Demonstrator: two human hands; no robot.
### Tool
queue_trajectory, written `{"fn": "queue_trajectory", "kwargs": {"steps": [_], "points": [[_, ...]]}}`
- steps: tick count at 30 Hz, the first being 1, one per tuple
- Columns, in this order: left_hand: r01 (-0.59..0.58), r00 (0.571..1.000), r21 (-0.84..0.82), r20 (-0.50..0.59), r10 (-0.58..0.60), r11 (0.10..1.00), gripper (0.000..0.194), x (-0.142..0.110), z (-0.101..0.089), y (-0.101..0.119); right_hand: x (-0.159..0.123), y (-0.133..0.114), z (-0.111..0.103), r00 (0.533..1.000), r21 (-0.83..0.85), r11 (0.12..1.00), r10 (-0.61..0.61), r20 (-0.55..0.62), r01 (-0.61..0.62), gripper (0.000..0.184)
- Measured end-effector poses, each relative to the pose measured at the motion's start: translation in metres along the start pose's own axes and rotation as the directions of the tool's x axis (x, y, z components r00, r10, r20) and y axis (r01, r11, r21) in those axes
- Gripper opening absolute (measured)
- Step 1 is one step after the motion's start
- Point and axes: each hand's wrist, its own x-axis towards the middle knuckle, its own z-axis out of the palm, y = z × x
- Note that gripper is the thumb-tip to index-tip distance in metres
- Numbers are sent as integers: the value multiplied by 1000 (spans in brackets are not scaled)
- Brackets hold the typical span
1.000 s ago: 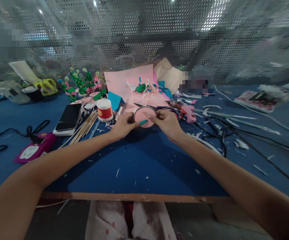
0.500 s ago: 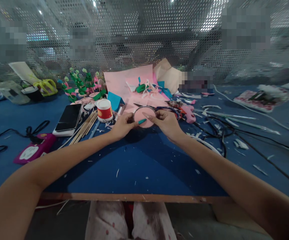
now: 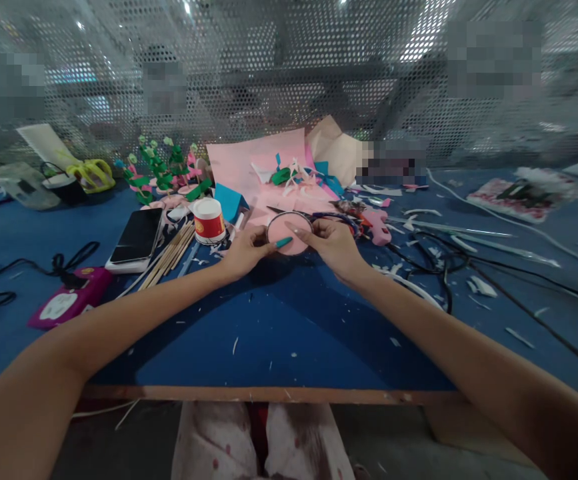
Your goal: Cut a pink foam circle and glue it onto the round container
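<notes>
A round pink disc [image 3: 291, 248] with a dark rim is held up above the blue table, its flat face toward me. My left hand [image 3: 245, 252] grips its left edge, the green-nailed thumb lying across the face. On the opposite edge my right hand [image 3: 337, 248] pinches it, thumb on the face and fingers curled behind. Behind the disc lie scissors [image 3: 331, 220], whose dark blade tip shows past its top. A red-and-white paper cup [image 3: 209, 221] stands left of my left hand. The back of the disc is hidden.
Wooden sticks [image 3: 169, 257], a phone [image 3: 137, 235] and a purple power strip [image 3: 69, 300] lie left. Paper flowers [image 3: 161, 170] stand behind them. Pink paper sheets [image 3: 263, 160] rise at the back. A pink glue gun [image 3: 377, 227] and black cables [image 3: 443, 260] lie right.
Both hands keep their hold on the pink disc, with barely any movement. Nothing else on the table has visibly shifted.
</notes>
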Motion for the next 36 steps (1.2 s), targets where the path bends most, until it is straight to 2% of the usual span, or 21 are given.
{"fn": "queue_trajectory", "kwargs": {"steps": [7,16,29,36], "points": [[69,997,-112,44,-65,991,32,0,2,2,1,1,0,1000,-4,1000,31,4,-31,52],[91,995,-110,38,-87,990,30,1,1,0,-1,-5,0,996,9,996,87,22,-87,49],[56,998,-134,20,-54,989,34,0,1,-1,-2,-9,1,999,5,999,47,23,-47,47],[112,994,-149,12,-111,983,27,0,2,3,0,-3,0,1000,-33,999,-5,1,5,51]]}}
